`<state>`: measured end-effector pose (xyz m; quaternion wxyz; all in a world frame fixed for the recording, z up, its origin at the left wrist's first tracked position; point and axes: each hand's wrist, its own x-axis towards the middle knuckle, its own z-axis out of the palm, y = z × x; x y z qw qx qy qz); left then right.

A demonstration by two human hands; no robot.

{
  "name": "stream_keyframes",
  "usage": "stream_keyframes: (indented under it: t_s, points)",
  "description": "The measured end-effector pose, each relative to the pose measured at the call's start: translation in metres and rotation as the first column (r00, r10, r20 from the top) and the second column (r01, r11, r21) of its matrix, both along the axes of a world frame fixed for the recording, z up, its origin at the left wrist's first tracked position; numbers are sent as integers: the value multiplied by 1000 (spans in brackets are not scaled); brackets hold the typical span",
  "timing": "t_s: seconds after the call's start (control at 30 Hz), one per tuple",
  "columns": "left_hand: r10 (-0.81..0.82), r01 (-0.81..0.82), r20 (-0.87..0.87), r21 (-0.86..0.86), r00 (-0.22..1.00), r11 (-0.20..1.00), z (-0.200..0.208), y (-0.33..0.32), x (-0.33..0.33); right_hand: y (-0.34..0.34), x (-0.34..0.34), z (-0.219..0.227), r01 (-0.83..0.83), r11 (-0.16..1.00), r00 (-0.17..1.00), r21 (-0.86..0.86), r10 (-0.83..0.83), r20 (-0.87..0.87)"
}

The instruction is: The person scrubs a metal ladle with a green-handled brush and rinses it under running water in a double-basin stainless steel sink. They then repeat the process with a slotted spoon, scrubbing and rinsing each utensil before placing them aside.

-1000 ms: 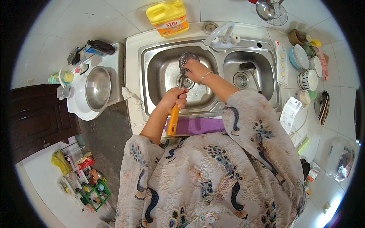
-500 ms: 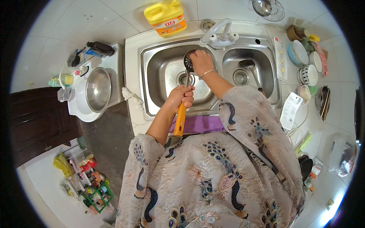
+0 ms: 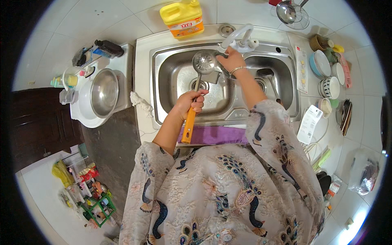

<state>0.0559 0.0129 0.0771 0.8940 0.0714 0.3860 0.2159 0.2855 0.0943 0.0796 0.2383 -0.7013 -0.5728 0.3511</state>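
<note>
My left hand (image 3: 191, 102) is closed around the orange handle of a slotted ladle (image 3: 204, 62), whose round perforated metal head is raised over the left basin of the sink (image 3: 171, 113). My right hand (image 3: 232, 61), with a bracelet at its wrist, is just below the white faucet (image 3: 241, 40), close to the divider between the basins. A dark, rough scouring pad (image 3: 221, 57) shows at its fingers, partly covered by them. Whether these fingers touch the faucet is hard to tell. In the right basin a black-headed utensil (image 3: 266, 73) leans near the drain.
Behind the left basin stands a yellow jug (image 3: 182, 20). A white cloth (image 3: 141, 104) lies left of the sink, near a metal bowl (image 3: 104, 94). Several bowls (image 3: 329, 87) and a white packaging card (image 3: 309, 124) line the right counter. A purple cloth (image 3: 216, 135) hangs at the front edge.
My right hand has moved from the ladle's head right and up to the faucet. The ladle's head now shows uncovered; its handle has shifted slightly left in my left hand.
</note>
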Motion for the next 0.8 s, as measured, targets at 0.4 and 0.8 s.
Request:
stream_keyframes:
  t_s: [0.4, 0.8]
  points:
    - [-256, 441, -509, 284, 822, 851, 7, -24, -60, 13, 47, -60, -14, 984, 945, -175, 70, 319]
    - [-255, 339, -362, 193, 897, 921, -6, -26, -60, -3, 18, -51, 210, 978, 964, 10, -209, 163]
